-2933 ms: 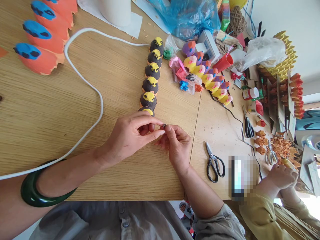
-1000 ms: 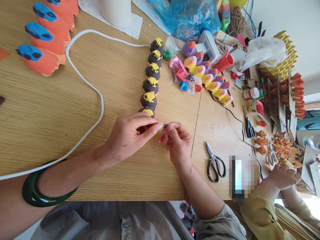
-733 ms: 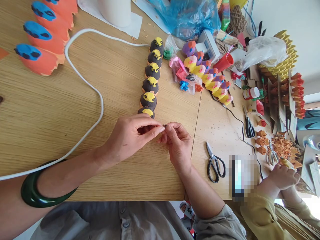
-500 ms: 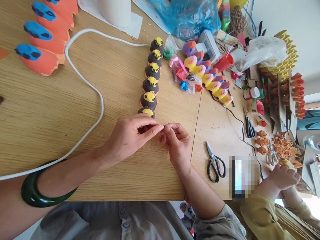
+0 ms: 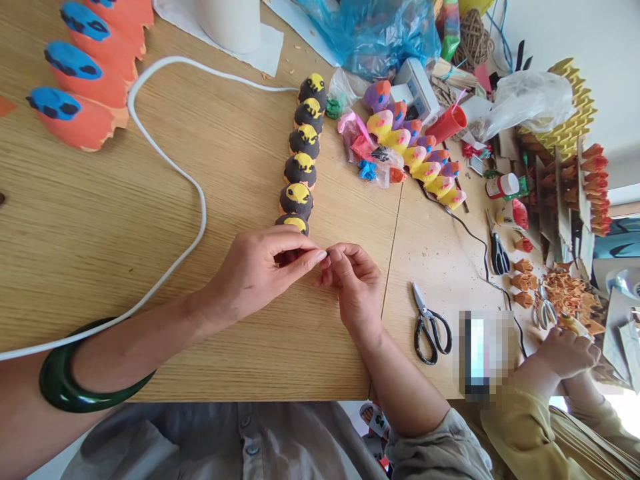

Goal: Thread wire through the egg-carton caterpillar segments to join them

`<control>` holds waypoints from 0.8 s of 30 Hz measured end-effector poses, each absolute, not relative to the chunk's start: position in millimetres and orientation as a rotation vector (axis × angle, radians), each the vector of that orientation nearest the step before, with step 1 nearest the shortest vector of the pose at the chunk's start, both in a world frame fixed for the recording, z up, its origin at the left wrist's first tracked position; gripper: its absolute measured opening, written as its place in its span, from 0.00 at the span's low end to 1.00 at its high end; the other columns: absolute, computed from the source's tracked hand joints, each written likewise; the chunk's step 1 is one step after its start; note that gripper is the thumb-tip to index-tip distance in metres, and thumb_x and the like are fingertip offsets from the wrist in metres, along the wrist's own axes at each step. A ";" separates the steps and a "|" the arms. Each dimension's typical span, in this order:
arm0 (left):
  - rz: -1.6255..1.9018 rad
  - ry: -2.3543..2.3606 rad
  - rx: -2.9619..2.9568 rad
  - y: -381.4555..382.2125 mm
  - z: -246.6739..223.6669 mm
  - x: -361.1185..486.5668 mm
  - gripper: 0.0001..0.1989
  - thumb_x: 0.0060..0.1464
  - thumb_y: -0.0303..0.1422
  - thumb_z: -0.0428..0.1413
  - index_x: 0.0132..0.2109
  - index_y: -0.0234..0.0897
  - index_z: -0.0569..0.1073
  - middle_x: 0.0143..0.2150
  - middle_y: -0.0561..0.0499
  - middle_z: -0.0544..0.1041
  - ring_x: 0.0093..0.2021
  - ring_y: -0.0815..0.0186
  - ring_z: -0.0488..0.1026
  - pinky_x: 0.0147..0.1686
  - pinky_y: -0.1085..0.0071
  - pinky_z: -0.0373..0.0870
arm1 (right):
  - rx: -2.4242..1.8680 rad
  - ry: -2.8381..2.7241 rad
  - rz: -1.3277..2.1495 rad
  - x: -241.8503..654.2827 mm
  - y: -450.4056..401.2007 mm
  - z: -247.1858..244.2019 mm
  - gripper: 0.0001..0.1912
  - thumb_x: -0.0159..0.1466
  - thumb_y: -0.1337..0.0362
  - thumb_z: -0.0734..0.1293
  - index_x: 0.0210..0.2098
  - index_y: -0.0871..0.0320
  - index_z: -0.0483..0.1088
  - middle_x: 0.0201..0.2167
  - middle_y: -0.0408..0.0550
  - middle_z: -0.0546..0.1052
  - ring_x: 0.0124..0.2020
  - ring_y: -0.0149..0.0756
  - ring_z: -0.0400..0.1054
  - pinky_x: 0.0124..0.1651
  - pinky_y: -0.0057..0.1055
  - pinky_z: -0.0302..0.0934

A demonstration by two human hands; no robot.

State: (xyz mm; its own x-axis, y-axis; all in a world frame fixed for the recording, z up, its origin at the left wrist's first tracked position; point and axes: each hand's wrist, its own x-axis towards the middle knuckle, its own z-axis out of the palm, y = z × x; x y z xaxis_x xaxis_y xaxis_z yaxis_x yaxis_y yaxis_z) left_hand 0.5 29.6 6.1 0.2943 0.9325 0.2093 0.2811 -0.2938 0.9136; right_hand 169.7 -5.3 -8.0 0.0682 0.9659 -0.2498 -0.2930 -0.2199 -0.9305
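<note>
Wood-grain tabletop [image 5: 240, 173], 1 seam [image 5: 393, 250], white wall [image 5: 605, 80], bright light

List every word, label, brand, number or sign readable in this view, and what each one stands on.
No text is readable.
White-capped jar: label too small to read.
Lit screen: pixelated, unreadable.
Black-and-yellow shapes: dark marks on top, no readable letters.

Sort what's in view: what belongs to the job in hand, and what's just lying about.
Job in hand, probably:
small dark piece, pinched between the left hand and right hand
black-and-yellow row, partly hidden by the left hand

Apparently just lying about:
nearest scissors
red cup
blue plastic bag
</note>
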 end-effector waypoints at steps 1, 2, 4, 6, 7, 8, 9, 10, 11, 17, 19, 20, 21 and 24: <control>1.014 1.105 1.756 29.8 6.2 0.3 0.10 0.65 0.33 0.61 0.36 0.34 0.84 0.30 0.54 0.79 0.27 0.73 0.71 0.29 0.76 0.64 | -1.215 -0.810 1.412 170.0 -5.5 -8.5 0.13 0.63 0.53 0.78 0.34 0.55 0.77 0.26 0.38 0.77 0.22 0.25 0.66 0.28 0.26 0.70; 1.012 1.111 1.752 30.0 6.3 0.1 0.10 0.65 0.33 0.61 0.36 0.34 0.84 0.30 0.54 0.79 0.27 0.73 0.71 0.29 0.76 0.64 | -1.221 -0.821 1.402 170.4 -5.7 -8.9 0.13 0.63 0.53 0.78 0.33 0.55 0.77 0.26 0.38 0.77 0.22 0.24 0.66 0.28 0.26 0.69; 1.011 1.123 1.739 30.3 6.3 -0.3 0.10 0.65 0.33 0.60 0.36 0.35 0.83 0.30 0.54 0.78 0.27 0.72 0.70 0.28 0.75 0.63 | -1.227 -0.836 1.397 171.0 -5.9 -9.8 0.12 0.64 0.53 0.78 0.33 0.55 0.77 0.26 0.38 0.78 0.21 0.24 0.66 0.28 0.26 0.68; 1.013 1.131 1.730 30.6 6.3 -0.4 0.11 0.65 0.33 0.60 0.35 0.35 0.83 0.29 0.55 0.76 0.27 0.72 0.68 0.28 0.74 0.62 | -1.230 -0.842 1.403 171.4 -5.8 -10.5 0.13 0.64 0.53 0.77 0.33 0.55 0.77 0.26 0.39 0.78 0.21 0.25 0.66 0.27 0.26 0.68; 1.013 1.134 1.727 30.8 6.4 -0.4 0.12 0.66 0.34 0.59 0.35 0.34 0.82 0.28 0.55 0.75 0.27 0.72 0.67 0.28 0.74 0.62 | -1.232 -0.841 1.408 171.5 -5.7 -10.6 0.13 0.64 0.53 0.77 0.33 0.55 0.77 0.26 0.39 0.78 0.21 0.25 0.65 0.27 0.26 0.68; 1.012 1.134 1.726 31.0 6.6 -0.3 0.13 0.66 0.34 0.59 0.34 0.34 0.81 0.27 0.55 0.74 0.27 0.72 0.67 0.28 0.74 0.61 | -1.233 -0.837 1.412 171.4 -5.5 -10.6 0.13 0.64 0.53 0.77 0.33 0.55 0.77 0.26 0.39 0.78 0.22 0.25 0.65 0.27 0.26 0.68; 1.009 1.136 1.725 31.1 6.8 -0.2 0.14 0.66 0.34 0.58 0.33 0.34 0.80 0.27 0.55 0.73 0.27 0.72 0.66 0.28 0.73 0.61 | -1.232 -0.830 1.415 171.2 -5.3 -10.5 0.13 0.64 0.53 0.77 0.33 0.55 0.77 0.26 0.39 0.77 0.22 0.25 0.65 0.28 0.27 0.68; 1.006 1.139 1.723 31.2 6.9 -0.1 0.15 0.67 0.34 0.58 0.32 0.34 0.80 0.27 0.55 0.72 0.27 0.72 0.66 0.27 0.73 0.60 | -1.231 -0.820 1.416 171.0 -5.2 -10.2 0.14 0.64 0.52 0.77 0.33 0.55 0.76 0.27 0.39 0.77 0.22 0.25 0.65 0.28 0.27 0.69; 1.002 1.143 1.721 31.2 7.1 0.1 0.16 0.67 0.35 0.57 0.31 0.34 0.79 0.27 0.54 0.72 0.27 0.71 0.66 0.27 0.73 0.60 | -1.231 -0.811 1.415 170.7 -5.1 -9.9 0.14 0.64 0.52 0.77 0.33 0.55 0.76 0.27 0.39 0.77 0.22 0.25 0.65 0.28 0.27 0.69; 1.009 1.125 1.704 29.2 5.6 1.2 0.09 0.65 0.34 0.61 0.37 0.36 0.84 0.31 0.54 0.80 0.28 0.72 0.72 0.29 0.75 0.64 | -1.232 -0.802 1.388 169.3 -6.3 -9.8 0.14 0.64 0.52 0.77 0.33 0.55 0.76 0.26 0.38 0.76 0.22 0.25 0.64 0.28 0.27 0.67; 1.015 1.121 1.711 28.4 4.5 1.2 0.08 0.64 0.34 0.62 0.38 0.36 0.84 0.33 0.53 0.82 0.29 0.71 0.73 0.31 0.75 0.66 | -1.232 -0.812 1.381 168.9 -6.9 -10.2 0.14 0.64 0.52 0.77 0.32 0.55 0.76 0.26 0.38 0.76 0.22 0.25 0.65 0.28 0.27 0.66; 1.017 1.123 1.713 28.3 4.0 1.2 0.09 0.64 0.34 0.62 0.38 0.36 0.85 0.33 0.53 0.82 0.30 0.71 0.74 0.31 0.75 0.66 | -1.234 -0.820 1.377 168.7 -7.0 -10.3 0.14 0.64 0.51 0.77 0.33 0.55 0.76 0.26 0.38 0.76 0.22 0.25 0.65 0.28 0.27 0.66; 1.018 1.127 1.714 28.4 3.5 1.0 0.09 0.64 0.34 0.61 0.38 0.36 0.85 0.33 0.52 0.82 0.30 0.71 0.74 0.31 0.74 0.67 | -1.238 -0.827 1.374 168.5 -7.0 -10.2 0.15 0.65 0.51 0.76 0.33 0.55 0.76 0.27 0.38 0.76 0.22 0.25 0.65 0.29 0.27 0.66; 0.991 1.127 1.714 31.1 2.6 -0.1 0.09 0.63 0.34 0.61 0.38 0.37 0.85 0.33 0.53 0.83 0.30 0.71 0.74 0.31 0.74 0.67 | -1.258 -0.830 1.370 167.9 -6.3 -9.6 0.14 0.67 0.50 0.74 0.37 0.54 0.77 0.28 0.38 0.76 0.23 0.25 0.66 0.31 0.28 0.67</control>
